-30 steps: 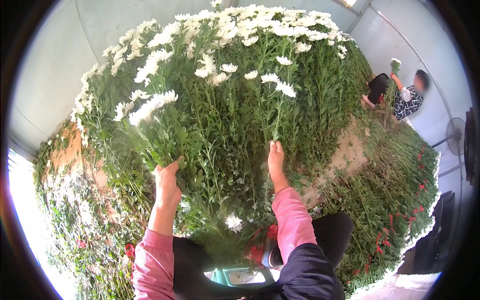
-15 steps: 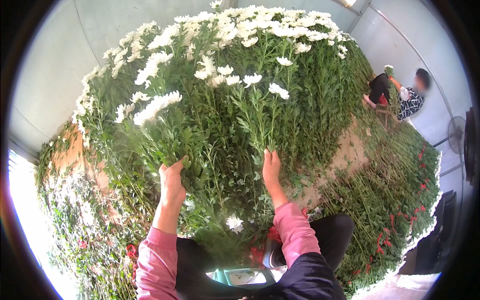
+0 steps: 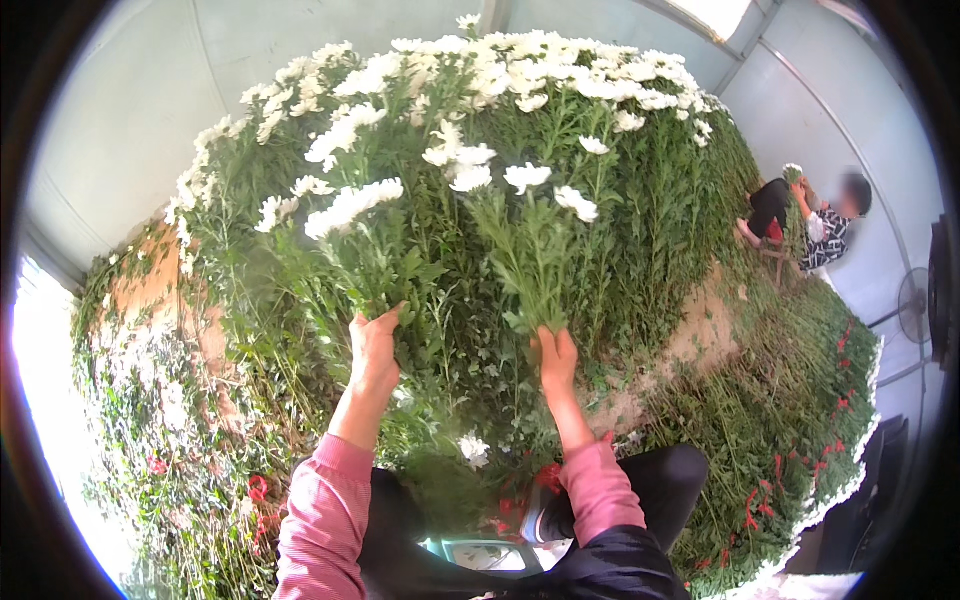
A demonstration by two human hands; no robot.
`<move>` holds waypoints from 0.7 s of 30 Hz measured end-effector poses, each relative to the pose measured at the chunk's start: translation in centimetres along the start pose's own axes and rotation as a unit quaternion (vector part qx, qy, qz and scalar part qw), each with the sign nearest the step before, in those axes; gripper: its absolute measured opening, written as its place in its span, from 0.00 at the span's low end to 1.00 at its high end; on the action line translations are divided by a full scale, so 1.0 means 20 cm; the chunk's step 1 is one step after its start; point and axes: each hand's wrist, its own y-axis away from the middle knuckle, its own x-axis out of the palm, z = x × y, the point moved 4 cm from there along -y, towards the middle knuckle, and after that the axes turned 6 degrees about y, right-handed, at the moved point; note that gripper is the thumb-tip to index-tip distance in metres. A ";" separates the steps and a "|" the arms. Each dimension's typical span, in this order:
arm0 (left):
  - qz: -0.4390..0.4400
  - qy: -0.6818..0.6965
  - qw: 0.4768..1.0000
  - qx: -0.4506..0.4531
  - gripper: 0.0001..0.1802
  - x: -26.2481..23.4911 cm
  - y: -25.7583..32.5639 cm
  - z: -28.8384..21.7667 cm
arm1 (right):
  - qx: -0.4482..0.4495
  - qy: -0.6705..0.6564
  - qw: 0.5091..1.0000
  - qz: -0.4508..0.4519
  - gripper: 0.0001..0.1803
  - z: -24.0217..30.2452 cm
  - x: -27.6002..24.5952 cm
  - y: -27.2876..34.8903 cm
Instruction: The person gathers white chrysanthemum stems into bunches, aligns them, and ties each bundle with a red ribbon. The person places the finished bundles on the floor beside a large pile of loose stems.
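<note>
My left hand (image 3: 376,352) is closed round the leafy stems of a bunch of white chrysanthemums (image 3: 355,208), whose blooms lean up and to the left. To its right, my right hand (image 3: 555,358) grips the stems of a smaller bunch of white chrysanthemums (image 3: 528,180). Below the hands the stem ends are lost among the leaves. Just beyond both hands rises a large heap of cut white chrysanthemums (image 3: 620,150), blooms at the top and green stems hanging toward me. A single white bloom (image 3: 474,450) sits low, near my knees.
At the far right a seated person (image 3: 825,225) holds some flowers. Bundles with red ties (image 3: 760,510) lie along the right side. Loose stems and leaves (image 3: 190,480) cover the left floor. Between my legs is a pale green stool or container (image 3: 485,556). A fan (image 3: 912,300) stands by the right wall.
The whole view has shifted slightly down and right. My right hand and its chrysanthemums have drawn a little closer to me; more blooms show above that hand. Both hands keep their grip.
</note>
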 end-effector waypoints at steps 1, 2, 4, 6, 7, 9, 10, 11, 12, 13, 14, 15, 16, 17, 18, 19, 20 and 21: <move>-0.002 0.002 1.000 -0.008 0.16 0.03 0.01 0.01 | -0.007 -0.004 1.000 -0.007 0.11 0.06 -0.02 0.05; -0.004 -0.006 1.000 0.001 0.15 -0.02 -0.03 0.04 | -0.011 -0.015 1.000 -0.006 0.11 0.13 0.00 0.12; 0.005 0.010 1.000 0.023 0.11 0.00 -0.02 0.05 | -0.011 -0.009 1.000 0.011 0.10 0.21 0.01 0.25; 0.002 0.023 0.999 0.024 0.13 0.00 -0.02 0.06 | -0.012 0.017 0.998 0.053 0.09 0.27 0.04 0.34; -0.002 0.037 0.999 0.010 0.12 0.03 0.00 0.04 | -0.055 0.008 0.997 0.050 0.09 0.33 0.05 0.37; 0.013 0.040 0.999 -0.005 0.10 0.05 0.02 0.02 | -0.053 -0.006 0.996 0.065 0.09 0.40 0.10 0.40; 0.003 0.051 0.999 0.001 0.10 0.05 0.02 0.02 | -0.054 -0.011 0.996 0.068 0.09 0.43 0.09 0.41; -0.007 0.061 0.998 0.006 0.11 0.05 0.02 0.01 | -0.052 -0.023 0.996 0.065 0.09 0.40 0.09 0.40; -0.018 0.070 0.997 0.010 0.12 0.06 0.03 0.01 | -0.070 0.074 0.994 0.046 0.10 0.37 0.08 0.36; -0.023 0.061 0.998 0.026 0.13 0.08 0.04 -0.01 | -0.085 0.173 0.981 0.021 0.10 0.33 0.03 0.31; -0.032 0.051 0.997 0.043 0.13 0.07 0.07 -0.04 | -0.096 0.269 0.958 -0.001 0.11 0.32 0.01 0.28; -0.024 0.056 0.997 0.044 0.13 0.04 0.04 -0.04 | -0.082 0.217 0.973 0.000 0.13 0.30 0.02 0.21; -0.017 0.065 0.997 0.045 0.14 0.00 0.02 -0.04 | -0.127 0.234 0.963 -0.037 0.13 0.29 0.01 0.16; -0.035 0.067 0.996 0.043 0.14 0.01 0.03 -0.06 | -0.172 0.246 0.951 -0.076 0.14 0.29 0.00 0.11; -0.024 0.071 0.997 0.037 0.14 0.05 0.05 -0.06 | -0.217 0.257 0.935 -0.114 0.14 0.28 -0.03 0.07; -0.027 0.069 0.996 0.040 0.14 0.04 0.06 -0.07 | -0.196 0.206 0.954 -0.095 0.16 0.34 0.01 0.09; -0.028 0.069 0.996 0.037 0.14 0.05 0.07 -0.07 | -0.282 0.224 0.929 -0.083 0.19 0.43 0.03 0.11; -0.009 0.061 0.997 0.035 0.14 0.04 0.06 -0.04 | -0.174 0.193 0.966 -0.003 0.21 0.43 0.05 0.15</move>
